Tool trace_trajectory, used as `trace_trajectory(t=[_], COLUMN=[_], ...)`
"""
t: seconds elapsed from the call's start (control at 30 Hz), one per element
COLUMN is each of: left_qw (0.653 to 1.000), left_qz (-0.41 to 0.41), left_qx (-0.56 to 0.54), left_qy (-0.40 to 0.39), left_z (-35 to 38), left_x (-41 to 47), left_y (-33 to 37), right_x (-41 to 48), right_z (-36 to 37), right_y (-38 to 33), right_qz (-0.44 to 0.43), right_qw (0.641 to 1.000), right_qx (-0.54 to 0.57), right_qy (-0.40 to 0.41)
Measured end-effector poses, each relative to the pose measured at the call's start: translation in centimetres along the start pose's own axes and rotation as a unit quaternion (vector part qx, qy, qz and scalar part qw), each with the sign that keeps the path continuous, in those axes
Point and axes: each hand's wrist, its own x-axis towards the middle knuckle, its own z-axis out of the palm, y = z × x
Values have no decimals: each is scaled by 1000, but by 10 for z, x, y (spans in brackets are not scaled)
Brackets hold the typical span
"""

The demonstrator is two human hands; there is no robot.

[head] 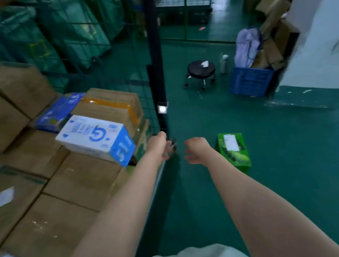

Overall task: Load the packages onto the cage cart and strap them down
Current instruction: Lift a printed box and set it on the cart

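Head view: flat black strap [153,42], boxy brown cardboard packages [79,182].

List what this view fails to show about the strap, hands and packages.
Top of the strap: cut off by the upper edge, head view.
Lower end of it: behind the left hand, head view; any grip is unclear.
Label on the green box: too blurred to read, head view.

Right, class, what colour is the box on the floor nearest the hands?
The box is green with a white label, clearest in the head view.
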Motion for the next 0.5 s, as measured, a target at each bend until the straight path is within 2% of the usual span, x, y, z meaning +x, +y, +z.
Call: trace_trajectory(t=[0.13,0.3,0.5], left_qw=[998,994,990], left_qz=[2,-5,-47], left_qx=[29,55,101], left_qy=[-47,-95,-84], left_z=[92,186,238], left_x=[-2,-6,19], left_y=[0,-4,-11], right_x=[10,25,57], right_z=[-94,-189,-241], right_y=[16,39,60], right_qz=[-4,79,76], right_qw=[999,992,994], right_qx=[26,12,-2], right_qy=[43,100,81])
